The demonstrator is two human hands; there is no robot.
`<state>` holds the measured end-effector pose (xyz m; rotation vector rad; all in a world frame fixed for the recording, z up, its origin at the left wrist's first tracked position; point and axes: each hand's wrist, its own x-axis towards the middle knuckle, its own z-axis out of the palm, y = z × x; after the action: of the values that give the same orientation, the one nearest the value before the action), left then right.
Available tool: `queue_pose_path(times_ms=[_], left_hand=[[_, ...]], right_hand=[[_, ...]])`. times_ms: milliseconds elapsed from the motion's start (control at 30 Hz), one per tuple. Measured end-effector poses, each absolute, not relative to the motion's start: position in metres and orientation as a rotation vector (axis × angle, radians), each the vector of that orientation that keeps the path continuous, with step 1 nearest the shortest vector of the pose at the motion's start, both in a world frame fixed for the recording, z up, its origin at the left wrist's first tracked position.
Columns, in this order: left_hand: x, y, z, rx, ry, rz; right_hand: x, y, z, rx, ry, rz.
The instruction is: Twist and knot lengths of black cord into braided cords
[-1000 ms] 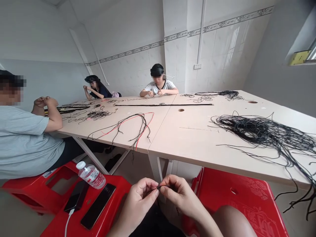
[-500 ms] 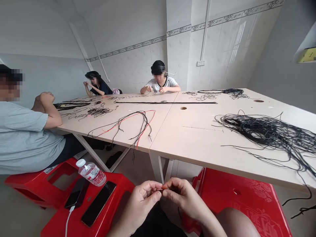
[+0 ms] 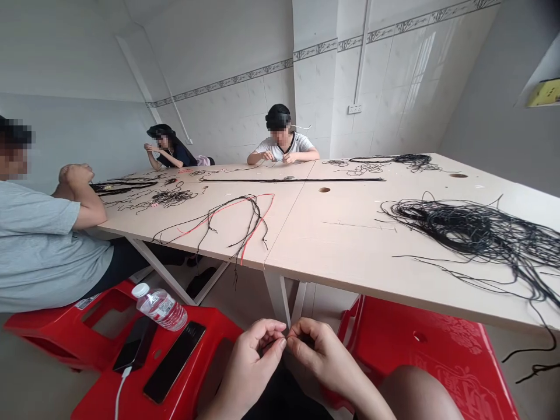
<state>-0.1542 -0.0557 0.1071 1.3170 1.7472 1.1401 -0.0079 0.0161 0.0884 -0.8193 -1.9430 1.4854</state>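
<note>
- Grip, left hand [image 3: 258,364]: narrow; thumb and fingertips pinch a thin black cord [image 3: 273,343].
- Grip, right hand [image 3: 321,356]: narrow; thumb and index finger pinch the same cord, fingertips meeting or nearly meeting those of the left hand.
- Cord position: between both hands, above the lap, in front of the near edge of the pale wood-look desk [image 3: 332,251]. Most of its length is hidden by the fingers.
- Desk, near edge: loose black and red cords [image 3: 254,204], curved, some ends hanging over.
- Desk, right: large tangled heap of black cord [image 3: 464,227], strands overhanging.
- Desk, middle: long straight black cord bundle [image 3: 293,180], lying flat.
- Left of the hands: red plastic stool [image 3: 98,388] carrying a clear bottle with a white cap [image 3: 161,308], a black smartphone [image 3: 175,361] and a dark box-shaped device [image 3: 135,347] with a white cable [image 3: 119,391] attached.
- Right of the hands: red plastic seat with a round hole [image 3: 437,350].
- Across the desk: person in a white shirt [image 3: 282,144], both hands raised.
</note>
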Motion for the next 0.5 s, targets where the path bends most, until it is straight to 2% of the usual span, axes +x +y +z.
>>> queue_pose_path(times_ms=[500], left_hand=[[-0.16,-0.052,0.095,1.412,1.794,1.072]], right_hand=[[-0.01,0.015,0.083,-0.829,-1.834,1.528]])
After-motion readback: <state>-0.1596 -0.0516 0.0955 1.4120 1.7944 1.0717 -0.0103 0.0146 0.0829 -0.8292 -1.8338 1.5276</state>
